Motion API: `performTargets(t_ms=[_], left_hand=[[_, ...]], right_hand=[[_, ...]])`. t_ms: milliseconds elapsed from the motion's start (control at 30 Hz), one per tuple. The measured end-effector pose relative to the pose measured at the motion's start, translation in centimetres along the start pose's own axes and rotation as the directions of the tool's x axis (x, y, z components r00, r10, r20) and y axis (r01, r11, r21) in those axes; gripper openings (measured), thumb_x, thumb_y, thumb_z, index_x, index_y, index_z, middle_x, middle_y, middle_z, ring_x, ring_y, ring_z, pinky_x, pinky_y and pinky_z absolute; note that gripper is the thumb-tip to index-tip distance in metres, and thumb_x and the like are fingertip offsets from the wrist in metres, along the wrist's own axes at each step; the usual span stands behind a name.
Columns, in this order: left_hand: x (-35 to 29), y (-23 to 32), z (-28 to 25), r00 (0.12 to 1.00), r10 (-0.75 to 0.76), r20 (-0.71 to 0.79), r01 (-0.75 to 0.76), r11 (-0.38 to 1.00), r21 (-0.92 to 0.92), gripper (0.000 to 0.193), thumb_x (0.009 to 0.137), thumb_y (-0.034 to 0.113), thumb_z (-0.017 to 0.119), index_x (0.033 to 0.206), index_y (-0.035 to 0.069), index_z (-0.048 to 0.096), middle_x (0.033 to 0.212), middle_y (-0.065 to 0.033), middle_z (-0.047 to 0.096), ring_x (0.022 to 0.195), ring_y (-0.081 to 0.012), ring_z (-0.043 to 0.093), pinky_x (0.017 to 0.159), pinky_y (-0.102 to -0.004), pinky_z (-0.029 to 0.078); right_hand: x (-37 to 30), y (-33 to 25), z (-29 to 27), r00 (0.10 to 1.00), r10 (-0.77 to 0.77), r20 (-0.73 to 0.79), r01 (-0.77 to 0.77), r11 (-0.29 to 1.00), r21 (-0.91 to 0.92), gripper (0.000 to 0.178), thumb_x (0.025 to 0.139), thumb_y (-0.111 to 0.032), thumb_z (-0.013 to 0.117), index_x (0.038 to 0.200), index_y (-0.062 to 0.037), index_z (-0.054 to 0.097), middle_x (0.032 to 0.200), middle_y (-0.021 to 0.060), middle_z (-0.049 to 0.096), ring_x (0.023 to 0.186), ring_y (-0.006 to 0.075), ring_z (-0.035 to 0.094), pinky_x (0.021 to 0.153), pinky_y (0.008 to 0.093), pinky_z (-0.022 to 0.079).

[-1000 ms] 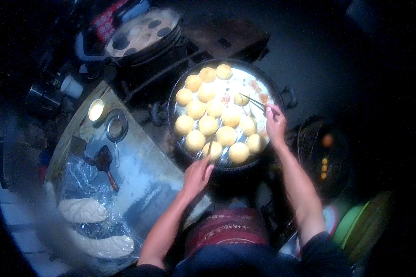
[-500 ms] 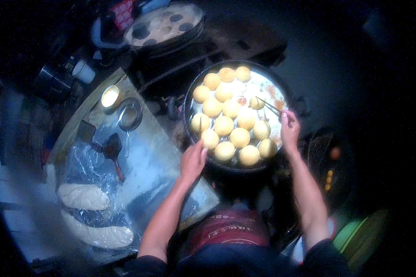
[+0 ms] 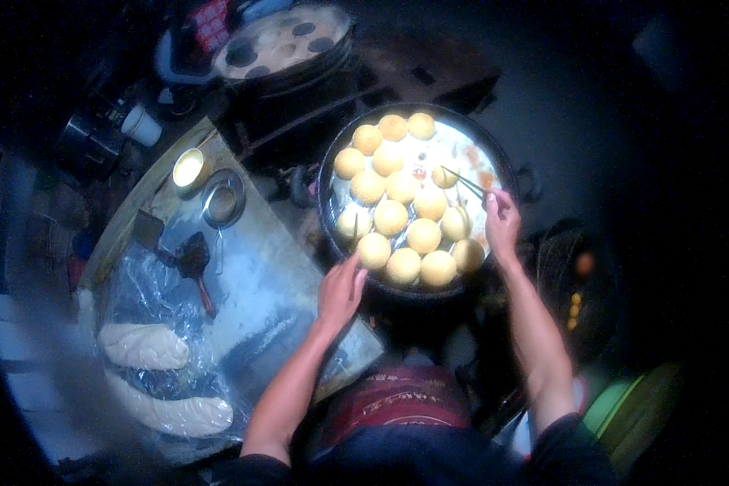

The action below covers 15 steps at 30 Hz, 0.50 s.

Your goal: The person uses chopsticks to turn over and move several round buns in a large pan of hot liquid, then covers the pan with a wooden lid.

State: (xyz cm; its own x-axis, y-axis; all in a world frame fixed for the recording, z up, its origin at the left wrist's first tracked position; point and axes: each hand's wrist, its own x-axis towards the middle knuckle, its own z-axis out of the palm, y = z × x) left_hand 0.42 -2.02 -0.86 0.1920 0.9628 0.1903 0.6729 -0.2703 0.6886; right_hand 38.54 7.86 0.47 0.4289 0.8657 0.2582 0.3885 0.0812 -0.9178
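Observation:
Several round golden dough balls sit in a wide dark pan with pale, shiny liquid at the bottom. My right hand, at the pan's right side, is closed on a pair of thin chopsticks. Their tips touch a smaller ball. At the near left rim my left hand is closed, its fingers by a dough ball. A thin dark stick stands up from those fingers; its lower part is hidden.
Left of the pan, a worktop bears a lit yellowish bowl, a strainer, a dark spatula and plastic-wrapped dough rolls. Beyond lies a round plate with dark holes. A green round rim shows at lower right.
My left hand has shifted slightly, and the near-left balls have moved a little to the right. The right hand's chopsticks stay at the smaller ball. The whole view has shifted slightly.

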Motion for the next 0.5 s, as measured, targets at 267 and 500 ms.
performTargets(t_ms=[267,500], left_hand=[[-1.6,0.9,-0.4,0.985,0.004,0.170,0.006,0.998,-0.057,0.041,0.107,0.020,0.068,0.142,-0.001,0.065,0.120,-0.0233,0.077,0.109,-0.0413,0.073,0.094,-0.0491,0.058],[-1.7,0.1,-0.4,0.999,0.001,0.050,0.001,1.000,-0.026,0.043,0.107,0.019,0.069,0.145,0.001,0.063,0.122,-0.0221,0.077,0.108,-0.0405,0.073,0.096,-0.0467,0.057]], right_hand=[[-0.4,0.4,0.0,1.000,-0.024,-0.018,0.025,0.999,0.028,0.021,0.110,-0.017,0.066,0.123,-0.0049,0.076,0.106,0.0041,0.077,0.098,0.0127,0.069,0.086,0.0295,0.055],[-0.9,0.8,0.2,1.000,-0.005,-0.025,0.006,0.999,0.053,0.020,0.110,-0.018,0.067,0.122,-0.0063,0.077,0.106,0.0037,0.077,0.097,0.0125,0.069,0.086,0.0301,0.055]])
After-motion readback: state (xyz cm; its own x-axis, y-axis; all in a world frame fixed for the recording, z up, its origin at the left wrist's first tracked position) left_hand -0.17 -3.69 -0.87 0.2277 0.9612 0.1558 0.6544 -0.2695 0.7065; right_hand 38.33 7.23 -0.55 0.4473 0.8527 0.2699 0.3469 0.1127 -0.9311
